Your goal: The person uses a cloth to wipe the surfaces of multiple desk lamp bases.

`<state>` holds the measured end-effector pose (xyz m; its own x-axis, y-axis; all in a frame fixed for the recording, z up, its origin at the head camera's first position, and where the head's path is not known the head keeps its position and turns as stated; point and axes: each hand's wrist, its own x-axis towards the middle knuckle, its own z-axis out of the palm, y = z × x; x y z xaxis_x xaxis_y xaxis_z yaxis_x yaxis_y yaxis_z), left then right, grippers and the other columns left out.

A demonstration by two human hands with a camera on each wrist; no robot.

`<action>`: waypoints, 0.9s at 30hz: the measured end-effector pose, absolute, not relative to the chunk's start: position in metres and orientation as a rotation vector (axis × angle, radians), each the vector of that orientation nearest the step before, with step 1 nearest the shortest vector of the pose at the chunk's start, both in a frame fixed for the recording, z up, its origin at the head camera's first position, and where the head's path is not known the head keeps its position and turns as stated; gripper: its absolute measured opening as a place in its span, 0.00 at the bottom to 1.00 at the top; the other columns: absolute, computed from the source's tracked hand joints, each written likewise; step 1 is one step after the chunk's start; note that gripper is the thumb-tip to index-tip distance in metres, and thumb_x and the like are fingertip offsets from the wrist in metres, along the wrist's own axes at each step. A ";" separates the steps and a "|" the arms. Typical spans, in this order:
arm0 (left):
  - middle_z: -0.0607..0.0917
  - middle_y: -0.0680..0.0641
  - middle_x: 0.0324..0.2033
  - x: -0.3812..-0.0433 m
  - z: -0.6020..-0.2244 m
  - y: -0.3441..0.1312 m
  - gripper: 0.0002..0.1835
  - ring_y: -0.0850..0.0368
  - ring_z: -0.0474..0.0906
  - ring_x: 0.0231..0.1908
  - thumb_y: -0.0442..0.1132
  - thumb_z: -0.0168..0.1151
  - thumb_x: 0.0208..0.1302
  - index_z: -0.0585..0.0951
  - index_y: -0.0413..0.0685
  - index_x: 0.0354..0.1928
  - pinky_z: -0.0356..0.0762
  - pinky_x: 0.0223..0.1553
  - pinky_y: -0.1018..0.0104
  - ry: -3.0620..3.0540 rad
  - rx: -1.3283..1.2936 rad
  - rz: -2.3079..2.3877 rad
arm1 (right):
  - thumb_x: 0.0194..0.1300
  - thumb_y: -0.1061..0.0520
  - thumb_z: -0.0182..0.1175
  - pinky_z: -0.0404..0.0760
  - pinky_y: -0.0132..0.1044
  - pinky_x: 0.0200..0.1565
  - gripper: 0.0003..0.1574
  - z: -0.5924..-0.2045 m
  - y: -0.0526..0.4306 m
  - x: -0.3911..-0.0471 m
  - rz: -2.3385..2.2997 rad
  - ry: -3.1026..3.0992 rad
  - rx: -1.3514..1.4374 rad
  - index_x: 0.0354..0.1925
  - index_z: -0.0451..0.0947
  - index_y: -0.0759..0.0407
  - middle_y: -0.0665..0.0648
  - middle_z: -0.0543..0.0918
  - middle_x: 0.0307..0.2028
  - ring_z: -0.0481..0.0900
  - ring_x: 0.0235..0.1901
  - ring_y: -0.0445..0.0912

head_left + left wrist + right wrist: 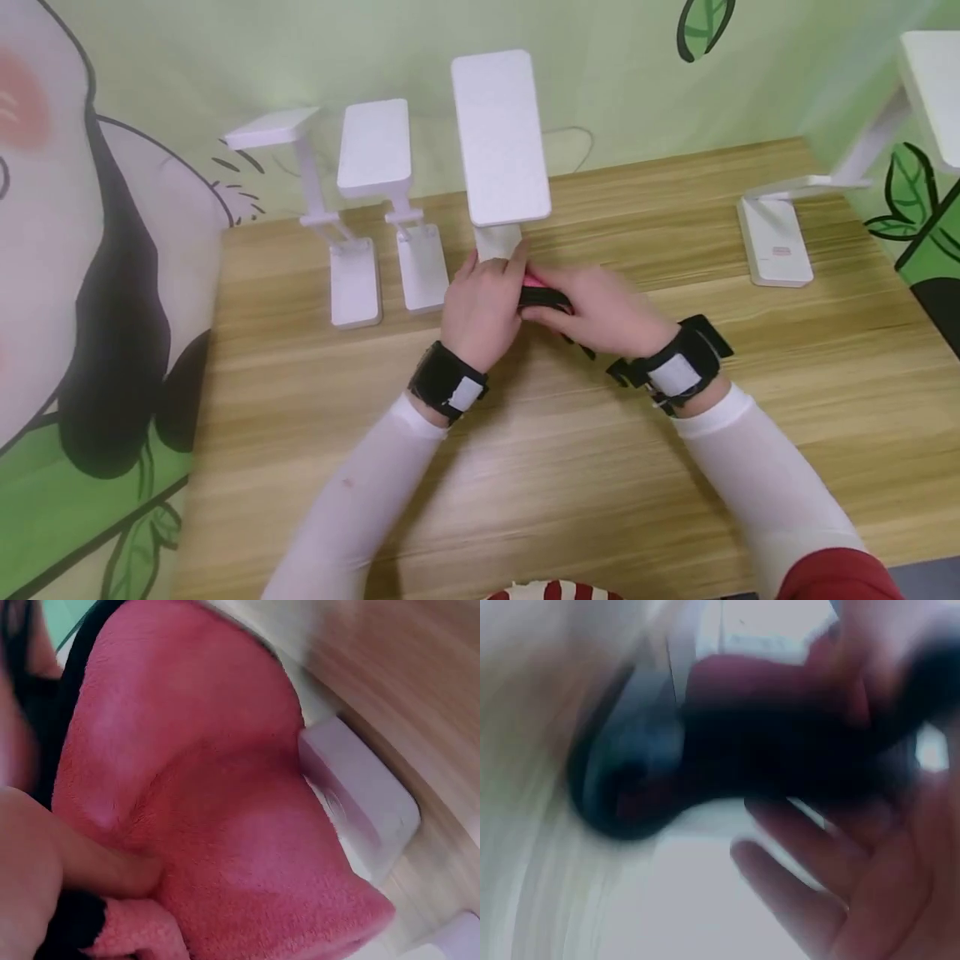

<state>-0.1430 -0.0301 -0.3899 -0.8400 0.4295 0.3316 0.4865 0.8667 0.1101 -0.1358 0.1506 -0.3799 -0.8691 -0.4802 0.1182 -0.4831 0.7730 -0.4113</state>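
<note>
A pink plush cloth with black edging [217, 765] is bunched between both hands, in front of the middle white desk lamp [501, 137]. My left hand [483, 308] holds the cloth against the lower part of this lamp, its thumb pressing into the plush in the left wrist view. From the right, my right hand [611, 312] grips the cloth's black edge between thumb and fingers. The black edging [780, 754] is blurred in the right wrist view and bends into a loop at the left. Hands and cloth hide the lamp's base in the head view.
Two smaller white desk lamps [354, 283] [422, 267] stand to the left. Another white lamp [776, 242] is at the far right of the wooden table [562, 483]. Behind runs a green printed wall covering [622, 83], with a thin cable [588, 142] against it.
</note>
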 end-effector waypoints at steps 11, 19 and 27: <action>0.86 0.49 0.37 -0.144 -0.381 -0.046 0.22 0.53 0.82 0.32 0.36 0.64 0.48 0.80 0.52 0.50 0.79 0.26 0.55 -2.743 -0.599 -0.525 | 0.63 0.33 0.47 0.75 0.26 0.30 0.38 -0.394 0.385 -0.153 1.025 -2.911 -0.483 0.63 0.69 0.52 0.64 0.79 0.55 0.81 0.39 0.41; 0.86 0.49 0.35 -0.144 -0.380 -0.045 0.22 0.54 0.82 0.29 0.34 0.60 0.47 0.80 0.53 0.49 0.78 0.23 0.56 -2.728 -0.591 -0.525 | 0.64 0.36 0.49 0.67 0.64 0.58 0.44 -0.413 0.447 -0.174 1.034 -2.814 -0.703 0.72 0.44 0.41 0.65 0.58 0.69 0.62 0.64 0.66; 0.87 0.49 0.36 -0.143 -0.384 -0.043 0.22 0.53 0.82 0.30 0.37 0.64 0.49 0.80 0.53 0.50 0.78 0.23 0.56 -2.748 -0.585 -0.537 | 0.65 0.41 0.52 0.81 0.38 0.43 0.31 -0.407 0.441 -0.198 0.866 -2.707 -0.644 0.65 0.67 0.46 0.60 0.76 0.60 0.82 0.45 0.43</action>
<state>-0.1429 -0.0434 -0.3838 -0.8789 0.3328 0.3418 0.4370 0.8490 0.2971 -0.1976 0.4407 -0.4071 -0.8778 0.4724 0.0795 0.3386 0.7292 -0.5947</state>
